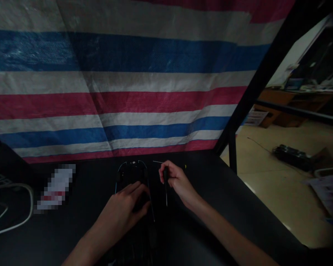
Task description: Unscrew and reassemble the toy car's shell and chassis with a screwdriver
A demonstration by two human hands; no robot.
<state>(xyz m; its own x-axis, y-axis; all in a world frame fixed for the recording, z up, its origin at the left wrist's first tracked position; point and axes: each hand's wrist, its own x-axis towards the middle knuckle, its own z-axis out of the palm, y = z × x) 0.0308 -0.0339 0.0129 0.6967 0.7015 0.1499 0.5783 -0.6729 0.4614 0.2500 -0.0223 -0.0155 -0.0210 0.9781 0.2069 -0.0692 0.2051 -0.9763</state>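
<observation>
Dim, centre bottom of frame: left hand spread flat, pressing on dark device, possibly a computer mouse, on black table. Just right of it, right hand closed round thin screwdriver, tip down. Judged a steadying stage; fine aim needed for placing tip.

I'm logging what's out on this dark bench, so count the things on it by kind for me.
Dark device under the left hand: 1
Slim tool in the right hand: 1
White cable: 1
White blurred-out item: 1
Total: 4 that show clearly in the dim light
</observation>
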